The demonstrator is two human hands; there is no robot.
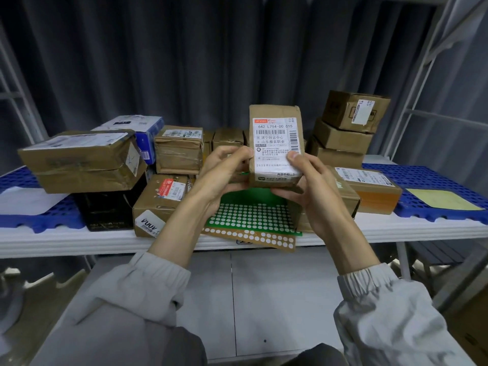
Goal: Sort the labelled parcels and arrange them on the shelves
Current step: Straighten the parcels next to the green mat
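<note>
A small brown cardboard parcel (274, 114) with a white shipping label facing me is held upright above the shelf. My left hand (224, 170) grips its left edge, thumb on the label's lower left. My right hand (314, 186) supports its bottom right, thumb pressed on the label. Below the parcel lies a green sticker sheet (253, 215) covered with white dots, and a brown sticker sheet (253, 237) overhangs the shelf's front edge.
Parcels crowd the white shelf (66, 239): a large taped box (84, 159) on a black box (108, 207) at left, a blue-and-white box (142, 128) behind, a stack of three boxes (343, 136) at right, an orange-sided box (375, 191). Blue perforated mats (433, 180) line the shelf. Grey curtain behind.
</note>
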